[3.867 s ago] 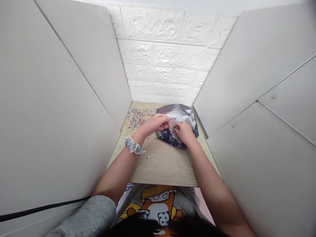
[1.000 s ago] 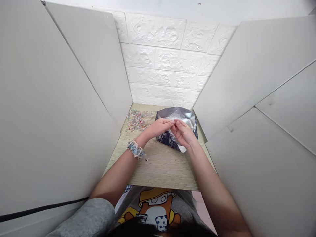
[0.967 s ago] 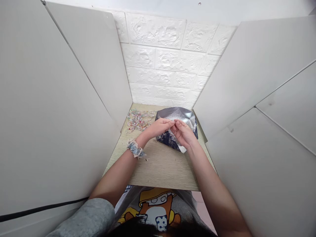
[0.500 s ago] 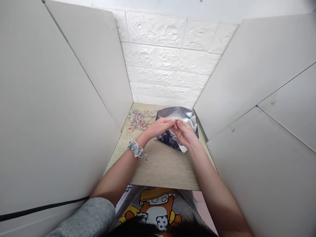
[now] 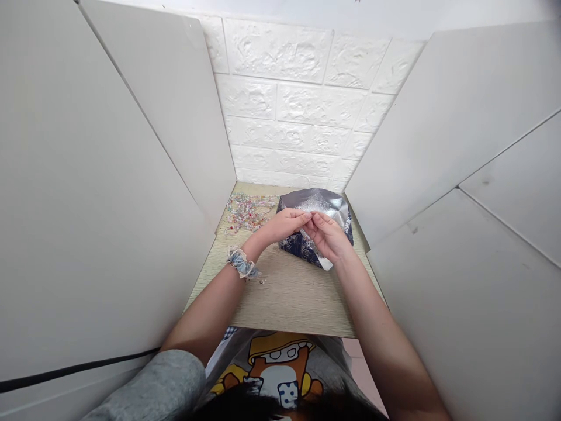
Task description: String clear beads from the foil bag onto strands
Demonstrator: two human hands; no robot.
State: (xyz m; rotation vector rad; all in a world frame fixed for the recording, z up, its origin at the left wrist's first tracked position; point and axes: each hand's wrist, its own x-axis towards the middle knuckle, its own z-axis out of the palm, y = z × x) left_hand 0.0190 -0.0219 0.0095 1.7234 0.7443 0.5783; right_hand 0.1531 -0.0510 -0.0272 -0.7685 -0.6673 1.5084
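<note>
My left hand (image 5: 283,225) and my right hand (image 5: 326,235) meet fingertip to fingertip just above a dark blue patterned bag (image 5: 307,248) with a silver foil lining (image 5: 318,203). Both hands are pinched on something too small to make out. The bag lies open on the wooden table (image 5: 289,292). A pile of small coloured beads (image 5: 246,211) lies on the table to the left of the bag. A blue scrunchie (image 5: 240,262) sits on my left wrist.
White panels (image 5: 131,193) wall in the narrow table on the left and right, and a white brick-pattern wall (image 5: 298,111) closes the back. A few tiny loose beads (image 5: 262,282) lie near my left wrist. A black cable (image 5: 74,369) runs along the lower left.
About four seconds ago both hands were lower, in the bag's opening. They have since lifted and come together in a pinch; over the last second they hardly move.
</note>
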